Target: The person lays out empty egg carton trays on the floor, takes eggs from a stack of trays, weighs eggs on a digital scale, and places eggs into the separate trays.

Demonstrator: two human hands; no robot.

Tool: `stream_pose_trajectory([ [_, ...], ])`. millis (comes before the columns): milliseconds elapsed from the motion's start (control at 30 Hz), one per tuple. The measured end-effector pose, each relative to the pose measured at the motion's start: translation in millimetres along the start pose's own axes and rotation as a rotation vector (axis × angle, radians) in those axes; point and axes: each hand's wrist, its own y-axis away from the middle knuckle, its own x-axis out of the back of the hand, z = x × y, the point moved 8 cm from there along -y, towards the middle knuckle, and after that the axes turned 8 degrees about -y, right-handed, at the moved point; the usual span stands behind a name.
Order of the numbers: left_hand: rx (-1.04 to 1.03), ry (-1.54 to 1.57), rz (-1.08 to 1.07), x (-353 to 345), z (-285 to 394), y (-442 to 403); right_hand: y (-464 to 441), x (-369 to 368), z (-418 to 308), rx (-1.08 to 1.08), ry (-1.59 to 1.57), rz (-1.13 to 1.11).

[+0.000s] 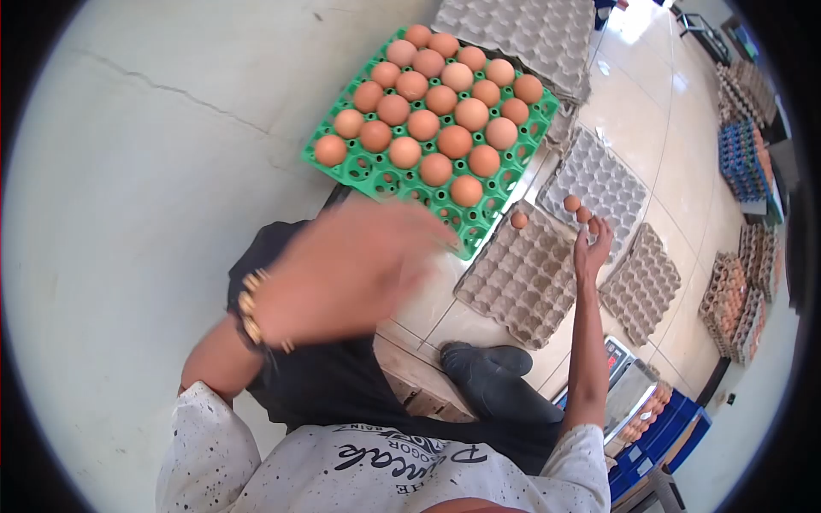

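Observation:
My left hand, with a beaded bracelet at the wrist, is smeared by motion in front of the near edge of a green plastic tray. Its fingers cannot be made out. Many brown eggs sit in that tray, and its near row has empty cups. Farther right, my right hand has its fingers around a brown egg over a grey carton tray. Two more eggs lie beside it. One egg rests at the top corner of a brown carton tray.
Empty carton trays lie beyond the green one; another is on the tiled floor. Egg-filled stacks and blue trays stand far right. Near my right arm are a scale and a blue crate. A dark boot shows below.

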Motion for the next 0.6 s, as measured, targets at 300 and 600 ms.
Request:
stream_pose_trajectory([
  [300,0.453,-0.175,0.393,19.9,-168.2,31.0,24.7,25.0,-264.2,0.016,-0.456,0.042],
  [600,0.463,0.094,0.641,2.5,-202.2,39.0,12.3,-21.5,-364.7,0.134,0.0,-0.282],
])
